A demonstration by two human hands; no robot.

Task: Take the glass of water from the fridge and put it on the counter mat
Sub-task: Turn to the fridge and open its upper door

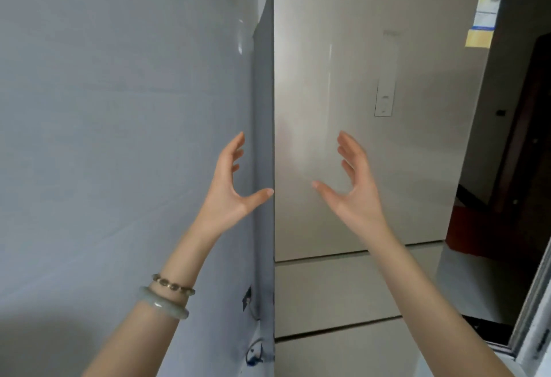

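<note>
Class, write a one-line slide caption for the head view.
Left hand and right hand, both open, hover before the closed fridge door beside a grey wall.

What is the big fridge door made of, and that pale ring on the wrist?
The fridge door is probably brushed metal or glass-faced, champagne-coloured and glossy, since it shows soft reflections. The bangle looks like pale green jade or glass, smooth and slightly see-through; I cannot tell which.

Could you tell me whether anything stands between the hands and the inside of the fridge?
Yes: the upper fridge door is shut, directly in front of the left hand and right hand, both open and empty. The inside is hidden behind it.
</note>
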